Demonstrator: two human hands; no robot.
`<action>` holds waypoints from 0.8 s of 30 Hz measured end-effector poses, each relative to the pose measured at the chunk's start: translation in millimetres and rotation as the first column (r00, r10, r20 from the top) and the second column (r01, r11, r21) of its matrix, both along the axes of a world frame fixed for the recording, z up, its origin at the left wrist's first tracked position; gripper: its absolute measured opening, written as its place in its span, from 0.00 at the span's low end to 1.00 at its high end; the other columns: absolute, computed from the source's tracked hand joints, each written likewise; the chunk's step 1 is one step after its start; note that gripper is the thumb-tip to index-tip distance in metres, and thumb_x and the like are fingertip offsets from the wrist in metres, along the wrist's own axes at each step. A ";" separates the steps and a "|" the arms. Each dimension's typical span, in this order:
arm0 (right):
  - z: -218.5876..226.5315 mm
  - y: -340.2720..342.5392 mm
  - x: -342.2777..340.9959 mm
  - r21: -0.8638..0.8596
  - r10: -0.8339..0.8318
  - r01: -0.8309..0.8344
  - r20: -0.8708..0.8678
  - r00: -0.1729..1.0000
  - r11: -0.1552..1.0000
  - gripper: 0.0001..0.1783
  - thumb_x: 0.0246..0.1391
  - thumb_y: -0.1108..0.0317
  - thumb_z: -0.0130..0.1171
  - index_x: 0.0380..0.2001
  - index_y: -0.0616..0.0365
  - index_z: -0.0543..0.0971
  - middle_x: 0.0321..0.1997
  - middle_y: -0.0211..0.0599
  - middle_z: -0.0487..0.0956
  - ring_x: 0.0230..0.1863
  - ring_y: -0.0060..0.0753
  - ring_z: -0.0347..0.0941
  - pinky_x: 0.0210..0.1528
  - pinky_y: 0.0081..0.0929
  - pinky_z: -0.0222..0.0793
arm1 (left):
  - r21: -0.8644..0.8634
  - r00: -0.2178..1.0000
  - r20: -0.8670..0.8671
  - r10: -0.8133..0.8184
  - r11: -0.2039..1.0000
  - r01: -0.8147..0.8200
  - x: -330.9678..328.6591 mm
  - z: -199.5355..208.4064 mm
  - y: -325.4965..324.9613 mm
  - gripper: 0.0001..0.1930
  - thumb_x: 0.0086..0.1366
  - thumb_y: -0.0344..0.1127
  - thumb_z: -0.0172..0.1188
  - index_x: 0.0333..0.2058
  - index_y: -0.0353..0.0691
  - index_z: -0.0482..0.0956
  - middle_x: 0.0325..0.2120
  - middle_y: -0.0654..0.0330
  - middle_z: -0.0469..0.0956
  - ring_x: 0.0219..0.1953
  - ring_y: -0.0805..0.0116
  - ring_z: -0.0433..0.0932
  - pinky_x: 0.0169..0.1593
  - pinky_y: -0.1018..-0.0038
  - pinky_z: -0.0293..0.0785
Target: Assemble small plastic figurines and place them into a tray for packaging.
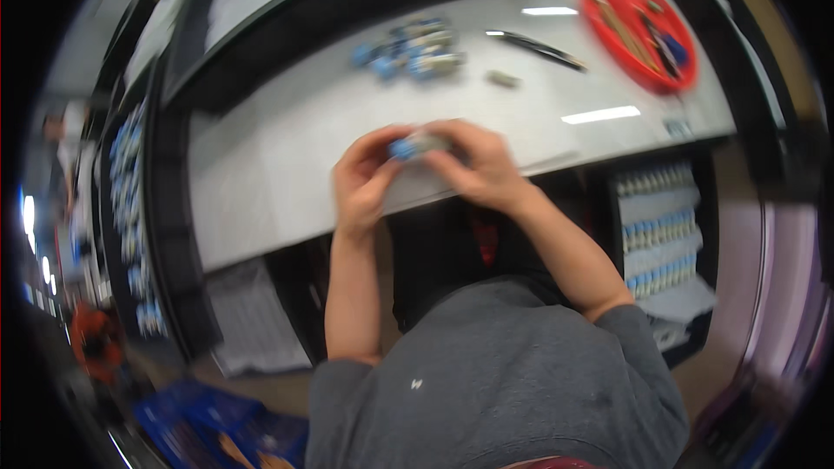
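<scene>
Over the front part of the white table (269,148), both my hands hold one small cylindrical part (419,146), blue at its left end and greyish at its right. My left hand (365,175) pinches the blue end between thumb and fingers. Gripping the greyish end is my right hand (478,161). Motion blur hides the part's details. Beyond my hands lies a loose pile of similar blue and greyish parts (413,50). A single greyish piece (502,79) rests to the right of that pile.
A dark pen-like tool (540,50) lies near a red oval tray (599,22) of tools at the far right. Racks of similar parts stand at the left (129,200) and lower right (660,234). A dark shelf edge (347,13) borders the table's back. Blue crates (200,421) sit lower left.
</scene>
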State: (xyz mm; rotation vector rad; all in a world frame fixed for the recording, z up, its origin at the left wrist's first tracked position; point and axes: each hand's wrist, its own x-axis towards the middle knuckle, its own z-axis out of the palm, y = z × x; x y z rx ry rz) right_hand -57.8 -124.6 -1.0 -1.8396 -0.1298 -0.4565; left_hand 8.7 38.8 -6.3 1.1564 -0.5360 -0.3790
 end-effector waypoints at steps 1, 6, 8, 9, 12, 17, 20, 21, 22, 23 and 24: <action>-4.7 -0.9 1.5 -0.018 -0.014 0.015 0.069 0.997 1.000 0.15 0.43 0.72 0.57 0.37 0.63 0.74 0.34 0.45 0.76 0.31 0.36 0.73 0.33 0.24 0.69 | 0.035 0.999 0.046 0.014 0.999 -0.016 -0.8 -1.1 -0.2 0.18 0.50 0.15 0.50 0.43 0.30 0.71 0.42 0.51 0.72 0.46 0.64 0.70 0.51 0.72 0.65; 1.8 -44.0 -35.3 0.277 -0.130 0.100 0.094 0.987 0.956 0.14 0.40 0.77 0.58 0.36 0.61 0.76 0.35 0.40 0.77 0.37 0.31 0.74 0.40 0.23 0.68 | 0.039 0.994 0.094 0.054 0.998 -0.058 1.4 -19.9 -0.8 0.18 0.56 0.19 0.48 0.48 0.28 0.64 0.48 0.47 0.66 0.49 0.60 0.67 0.55 0.67 0.62; 14.4 -74.9 -75.4 0.269 -0.341 0.292 0.154 0.927 0.918 0.15 0.40 0.79 0.59 0.36 0.61 0.76 0.35 0.39 0.78 0.38 0.29 0.74 0.41 0.22 0.68 | 0.101 0.991 0.119 0.068 0.992 -0.080 3.6 -16.3 6.7 0.16 0.59 0.20 0.48 0.47 0.28 0.65 0.47 0.49 0.68 0.48 0.62 0.68 0.55 0.69 0.63; 13.1 -93.2 -102.5 0.288 -0.464 0.419 0.109 0.879 0.861 0.15 0.40 0.81 0.59 0.35 0.60 0.76 0.36 0.37 0.77 0.39 0.27 0.73 0.42 0.22 0.69 | 0.133 0.992 0.119 0.053 0.989 -0.068 2.6 -15.2 5.9 0.15 0.59 0.21 0.48 0.46 0.28 0.66 0.46 0.50 0.68 0.47 0.64 0.69 0.54 0.71 0.63; 6.2 -146.4 -192.7 0.390 -0.808 0.709 0.244 0.536 0.588 0.15 0.43 0.82 0.55 0.36 0.56 0.76 0.36 0.34 0.77 0.36 0.23 0.74 0.36 0.19 0.71 | 0.191 0.982 0.186 0.037 0.979 -0.073 -2.1 -7.2 5.7 0.13 0.60 0.23 0.48 0.45 0.29 0.67 0.43 0.53 0.71 0.44 0.67 0.71 0.52 0.76 0.65; -40.8 -200.1 -427.6 0.377 -0.911 0.883 0.184 -0.368 -0.280 0.13 0.44 0.80 0.57 0.37 0.61 0.75 0.33 0.32 0.77 0.33 0.19 0.72 0.36 0.16 0.68 | 0.209 0.985 0.175 -0.004 0.977 -0.033 0.8 -13.0 -1.9 0.12 0.61 0.25 0.48 0.44 0.29 0.68 0.42 0.54 0.71 0.43 0.69 0.71 0.50 0.77 0.66; -124.1 -201.1 -535.6 0.247 -0.770 0.744 -0.016 -0.638 -0.621 0.13 0.41 0.78 0.60 0.35 0.62 0.76 0.31 0.32 0.78 0.31 0.21 0.72 0.35 0.19 0.68 | 0.230 0.981 0.193 0.000 0.972 -0.046 2.9 -11.4 -0.1 0.13 0.61 0.25 0.49 0.45 0.29 0.68 0.43 0.54 0.71 0.45 0.67 0.70 0.52 0.75 0.65; -159.9 -198.9 -558.6 0.140 -0.731 0.719 -0.090 -0.676 -0.681 0.14 0.40 0.77 0.61 0.35 0.61 0.77 0.31 0.33 0.78 0.31 0.21 0.72 0.35 0.19 0.68 | 0.244 0.982 0.187 0.029 0.967 -0.075 2.1 -11.3 -1.8 0.13 0.61 0.26 0.49 0.44 0.29 0.68 0.43 0.54 0.71 0.45 0.68 0.70 0.51 0.76 0.65; -181.6 -195.3 -559.9 0.151 -0.726 0.711 -0.105 -0.680 -0.687 0.14 0.40 0.77 0.61 0.35 0.61 0.77 0.31 0.33 0.78 0.31 0.21 0.72 0.35 0.19 0.68 | 0.246 0.978 0.205 0.021 0.967 -0.072 2.0 -10.8 -2.1 0.13 0.61 0.26 0.49 0.44 0.29 0.68 0.43 0.54 0.71 0.45 0.68 0.70 0.51 0.76 0.65; -196.2 -190.3 -559.1 0.020 -0.720 0.731 -0.199 -0.665 -0.682 0.14 0.38 0.76 0.61 0.34 0.59 0.78 0.30 0.32 0.78 0.31 0.21 0.73 0.35 0.20 0.68 | 0.273 0.977 0.209 0.046 0.957 -0.103 1.8 -10.5 -1.7 0.13 0.61 0.26 0.49 0.44 0.29 0.69 0.42 0.54 0.71 0.45 0.68 0.70 0.51 0.77 0.66; -208.2 -187.8 -561.1 -0.108 -0.700 0.749 -0.292 -0.652 -0.653 0.14 0.37 0.74 0.62 0.33 0.57 0.78 0.29 0.31 0.78 0.30 0.21 0.73 0.34 0.20 0.68 | 0.298 0.974 0.214 0.071 0.945 -0.134 1.7 -10.7 -1.7 0.13 0.61 0.26 0.50 0.44 0.29 0.69 0.42 0.54 0.72 0.44 0.68 0.71 0.51 0.77 0.66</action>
